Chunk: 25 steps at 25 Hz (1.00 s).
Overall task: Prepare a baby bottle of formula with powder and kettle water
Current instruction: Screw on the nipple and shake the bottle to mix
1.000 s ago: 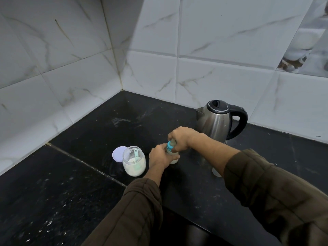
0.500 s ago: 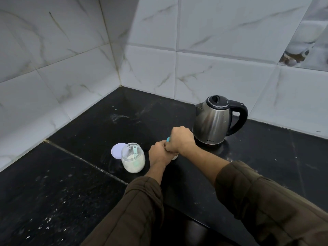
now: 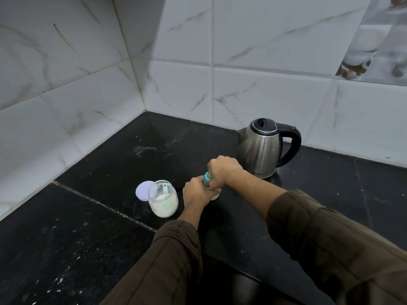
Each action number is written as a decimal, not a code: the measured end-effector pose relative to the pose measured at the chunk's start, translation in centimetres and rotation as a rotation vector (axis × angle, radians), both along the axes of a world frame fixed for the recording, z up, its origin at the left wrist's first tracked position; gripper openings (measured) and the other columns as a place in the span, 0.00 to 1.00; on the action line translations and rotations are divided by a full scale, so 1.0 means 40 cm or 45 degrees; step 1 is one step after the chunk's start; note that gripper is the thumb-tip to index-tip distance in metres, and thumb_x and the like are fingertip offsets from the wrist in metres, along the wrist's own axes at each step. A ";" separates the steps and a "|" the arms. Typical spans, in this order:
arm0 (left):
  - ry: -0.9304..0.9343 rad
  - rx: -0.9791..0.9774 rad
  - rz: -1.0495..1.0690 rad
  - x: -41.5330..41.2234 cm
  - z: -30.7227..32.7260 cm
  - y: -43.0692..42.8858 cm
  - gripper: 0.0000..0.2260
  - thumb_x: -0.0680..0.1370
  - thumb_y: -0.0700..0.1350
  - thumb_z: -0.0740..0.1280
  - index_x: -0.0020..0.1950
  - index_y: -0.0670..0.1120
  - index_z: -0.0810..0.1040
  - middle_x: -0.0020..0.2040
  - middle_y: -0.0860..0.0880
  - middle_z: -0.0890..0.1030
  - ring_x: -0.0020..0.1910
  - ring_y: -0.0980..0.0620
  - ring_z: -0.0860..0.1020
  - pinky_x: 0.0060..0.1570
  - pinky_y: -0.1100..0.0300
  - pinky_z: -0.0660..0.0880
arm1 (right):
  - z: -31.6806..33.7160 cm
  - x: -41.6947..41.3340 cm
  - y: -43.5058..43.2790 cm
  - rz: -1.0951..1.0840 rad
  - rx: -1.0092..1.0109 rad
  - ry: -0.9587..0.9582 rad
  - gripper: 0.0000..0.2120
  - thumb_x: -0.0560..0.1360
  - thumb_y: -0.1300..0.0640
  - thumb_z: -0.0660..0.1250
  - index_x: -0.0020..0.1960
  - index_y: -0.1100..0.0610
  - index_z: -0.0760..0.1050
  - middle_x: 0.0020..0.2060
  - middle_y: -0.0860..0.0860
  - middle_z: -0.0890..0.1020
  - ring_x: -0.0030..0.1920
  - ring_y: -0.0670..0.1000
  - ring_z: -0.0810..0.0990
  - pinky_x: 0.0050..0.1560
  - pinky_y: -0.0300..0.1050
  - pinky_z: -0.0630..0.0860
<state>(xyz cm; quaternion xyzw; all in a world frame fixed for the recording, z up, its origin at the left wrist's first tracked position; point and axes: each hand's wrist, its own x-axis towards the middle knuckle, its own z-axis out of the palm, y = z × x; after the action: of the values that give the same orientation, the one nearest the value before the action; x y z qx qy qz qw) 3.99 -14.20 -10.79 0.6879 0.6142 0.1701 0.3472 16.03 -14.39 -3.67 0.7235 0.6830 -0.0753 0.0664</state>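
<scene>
A baby bottle (image 3: 214,196) with a teal collar (image 3: 207,177) stands on the black counter, mostly hidden by both hands. My left hand (image 3: 196,192) grips its body. My right hand (image 3: 222,171) is curled over its top, around the teal collar. To the left an open glass jar of white powder (image 3: 163,199) holds a teal scoop (image 3: 164,189). Its pale lid (image 3: 142,190) lies flat behind it. A steel kettle (image 3: 262,148) with a black handle and shut lid stands behind my right hand.
The black stone counter (image 3: 88,227) runs into a corner of white marble-look wall tiles (image 3: 180,93). White specks and a powder smear (image 3: 145,149) mark the counter. The counter's front edge (image 3: 242,271) falls away between my sleeves.
The view has shifted a little. My right hand has closed down over the bottle's top, hiding more of the teal collar. The bottle, jar and kettle stay in place.
</scene>
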 end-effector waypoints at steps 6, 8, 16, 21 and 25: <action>0.035 0.075 0.025 0.010 -0.002 -0.011 0.19 0.70 0.56 0.80 0.58 0.52 0.83 0.49 0.51 0.87 0.52 0.49 0.84 0.52 0.54 0.79 | -0.016 -0.018 -0.012 -0.158 0.082 0.093 0.22 0.72 0.42 0.73 0.59 0.54 0.78 0.45 0.50 0.79 0.44 0.52 0.79 0.42 0.46 0.76; 0.053 0.097 0.024 0.011 -0.004 -0.014 0.15 0.73 0.54 0.77 0.58 0.51 0.83 0.48 0.50 0.86 0.51 0.49 0.83 0.48 0.56 0.75 | -0.027 -0.035 -0.025 -0.242 0.137 0.123 0.19 0.73 0.43 0.71 0.58 0.55 0.78 0.44 0.51 0.78 0.44 0.53 0.79 0.42 0.47 0.76; 0.051 0.032 0.000 0.004 0.000 -0.006 0.21 0.70 0.56 0.81 0.60 0.50 0.84 0.50 0.51 0.87 0.52 0.50 0.84 0.50 0.56 0.77 | -0.026 -0.005 -0.018 -0.174 0.036 0.236 0.24 0.73 0.39 0.73 0.63 0.51 0.78 0.51 0.50 0.83 0.48 0.53 0.81 0.46 0.48 0.80; 0.042 0.048 -0.008 0.004 -0.006 -0.005 0.20 0.70 0.55 0.80 0.59 0.51 0.84 0.49 0.51 0.86 0.49 0.52 0.81 0.48 0.57 0.75 | -0.017 -0.001 -0.025 -0.130 0.055 0.145 0.24 0.72 0.39 0.73 0.63 0.51 0.80 0.49 0.50 0.81 0.48 0.53 0.82 0.49 0.49 0.82; 0.102 0.086 -0.028 0.001 -0.009 -0.007 0.16 0.74 0.52 0.76 0.61 0.54 0.83 0.49 0.50 0.86 0.51 0.49 0.82 0.47 0.56 0.74 | -0.040 -0.040 -0.043 -0.307 0.161 0.212 0.20 0.73 0.42 0.72 0.59 0.54 0.80 0.45 0.50 0.80 0.44 0.53 0.80 0.44 0.47 0.80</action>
<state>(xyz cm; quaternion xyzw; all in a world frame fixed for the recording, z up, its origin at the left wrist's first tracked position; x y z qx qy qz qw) 4.02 -14.47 -11.16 0.7123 0.6139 0.1593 0.3007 14.44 -16.13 -5.26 0.7943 0.5977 -0.0993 -0.0457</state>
